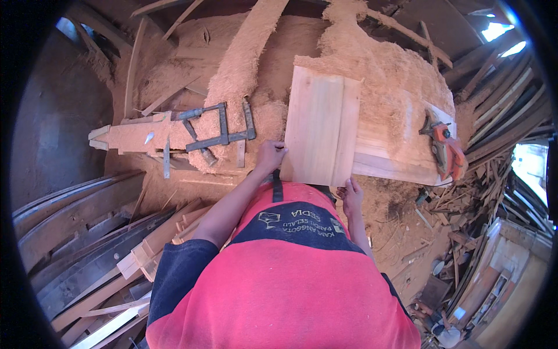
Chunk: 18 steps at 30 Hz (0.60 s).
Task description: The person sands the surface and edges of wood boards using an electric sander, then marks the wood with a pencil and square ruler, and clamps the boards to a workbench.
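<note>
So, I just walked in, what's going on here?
A person in a red and dark shirt has both hands at a wide, pale wooden board: the left hand at its left edge, the right hand at its near right corner. Wood shavings are heaped beyond the board and to its right. An orange power tool sits off to the right, and a dark metal clamp lies to the left; neither is in hand.
</note>
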Each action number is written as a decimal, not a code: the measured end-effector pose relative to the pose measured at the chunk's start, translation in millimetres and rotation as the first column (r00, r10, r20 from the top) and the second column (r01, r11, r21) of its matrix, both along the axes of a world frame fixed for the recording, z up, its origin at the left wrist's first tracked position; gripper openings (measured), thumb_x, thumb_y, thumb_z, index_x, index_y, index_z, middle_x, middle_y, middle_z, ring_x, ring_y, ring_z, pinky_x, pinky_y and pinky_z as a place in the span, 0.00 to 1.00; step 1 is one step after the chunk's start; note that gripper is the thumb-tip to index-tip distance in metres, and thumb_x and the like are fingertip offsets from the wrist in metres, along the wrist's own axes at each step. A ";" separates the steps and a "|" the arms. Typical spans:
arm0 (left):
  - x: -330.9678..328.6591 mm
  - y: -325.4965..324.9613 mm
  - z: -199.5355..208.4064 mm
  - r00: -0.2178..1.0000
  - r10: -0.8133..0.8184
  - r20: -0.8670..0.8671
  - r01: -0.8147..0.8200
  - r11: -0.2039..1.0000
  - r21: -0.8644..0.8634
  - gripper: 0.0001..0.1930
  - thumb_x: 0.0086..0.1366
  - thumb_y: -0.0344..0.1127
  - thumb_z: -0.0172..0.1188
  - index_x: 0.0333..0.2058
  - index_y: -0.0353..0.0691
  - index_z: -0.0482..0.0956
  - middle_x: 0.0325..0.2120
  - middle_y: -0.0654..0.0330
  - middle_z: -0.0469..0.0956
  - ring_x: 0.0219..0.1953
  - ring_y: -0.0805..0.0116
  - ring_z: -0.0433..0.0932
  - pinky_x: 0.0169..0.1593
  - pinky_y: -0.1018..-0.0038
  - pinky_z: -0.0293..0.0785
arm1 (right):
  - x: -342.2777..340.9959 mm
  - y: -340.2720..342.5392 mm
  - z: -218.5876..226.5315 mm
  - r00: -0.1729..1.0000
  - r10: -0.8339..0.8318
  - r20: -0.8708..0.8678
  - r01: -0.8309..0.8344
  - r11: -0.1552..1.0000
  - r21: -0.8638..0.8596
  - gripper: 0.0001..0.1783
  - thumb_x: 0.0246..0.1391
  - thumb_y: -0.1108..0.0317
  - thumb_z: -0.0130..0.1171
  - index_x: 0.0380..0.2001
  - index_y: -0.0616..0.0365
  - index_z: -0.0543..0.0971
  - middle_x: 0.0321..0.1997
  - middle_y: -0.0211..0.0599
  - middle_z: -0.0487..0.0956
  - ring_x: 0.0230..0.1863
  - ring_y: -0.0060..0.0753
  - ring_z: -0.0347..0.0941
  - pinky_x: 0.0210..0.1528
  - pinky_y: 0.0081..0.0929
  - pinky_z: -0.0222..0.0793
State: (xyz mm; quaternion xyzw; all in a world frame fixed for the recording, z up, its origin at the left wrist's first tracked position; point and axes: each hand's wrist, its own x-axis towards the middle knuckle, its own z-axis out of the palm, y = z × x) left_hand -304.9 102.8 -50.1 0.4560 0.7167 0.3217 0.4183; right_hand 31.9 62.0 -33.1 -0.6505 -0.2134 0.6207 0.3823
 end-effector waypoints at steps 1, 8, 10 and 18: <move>-0.5 -0.7 -0.3 1.000 -0.011 0.005 0.011 1.000 0.007 0.12 0.57 0.36 0.70 0.39 0.37 0.87 0.31 0.47 0.85 0.32 0.58 0.86 0.38 0.67 0.80 | 0.1 -0.1 0.0 1.000 -0.004 0.005 0.004 1.000 -0.006 0.19 0.68 0.64 0.53 0.60 0.56 0.75 0.38 0.31 0.81 0.32 0.25 0.77 0.33 0.25 0.78; -28.2 2.8 -2.4 0.932 0.355 0.081 -0.361 0.928 0.090 0.17 0.58 0.40 0.72 0.39 0.33 0.83 0.31 0.53 0.84 0.32 0.67 0.82 0.37 0.70 0.77 | 4.0 2.1 11.6 0.994 0.032 0.105 -0.025 0.997 -0.067 0.22 0.68 0.63 0.54 0.62 0.54 0.73 0.40 0.30 0.80 0.34 0.25 0.77 0.34 0.26 0.78; -74.6 -9.3 -39.2 0.640 0.766 0.062 -0.768 0.635 0.085 0.21 0.58 0.39 0.71 0.42 0.28 0.78 0.35 0.53 0.82 0.34 0.66 0.80 0.37 0.70 0.76 | 4.3 5.8 12.3 0.927 0.106 0.359 -0.099 0.994 -0.037 0.21 0.67 0.62 0.56 0.61 0.54 0.74 0.39 0.28 0.79 0.35 0.21 0.75 0.34 0.23 0.76; -173.3 12.7 -51.9 -0.366 0.854 0.371 -0.826 -0.114 -0.551 0.27 0.57 0.32 0.65 0.52 0.23 0.69 0.47 0.49 0.77 0.43 0.57 0.79 0.46 0.63 0.77 | 49.5 -3.1 5.5 0.815 -0.050 0.577 -0.043 0.988 0.147 0.15 0.65 0.65 0.58 0.52 0.56 0.80 0.31 0.21 0.74 0.29 0.13 0.66 0.27 0.17 0.64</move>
